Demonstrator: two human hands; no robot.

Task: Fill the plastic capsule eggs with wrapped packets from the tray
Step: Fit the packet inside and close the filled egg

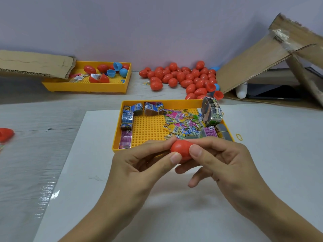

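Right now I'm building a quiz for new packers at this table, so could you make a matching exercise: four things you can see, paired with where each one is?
Things:
1. red capsule egg
2. pile of red eggs
3. yellow rubber band
4. blue egg halves

Places:
A. in the far yellow tray, by the wall
B. on the white sheet, right of the near tray
C. pinched between the left hand and the right hand
D. loose on the table against the wall

Pairs: 1-C, 2-D, 3-B, 4-A
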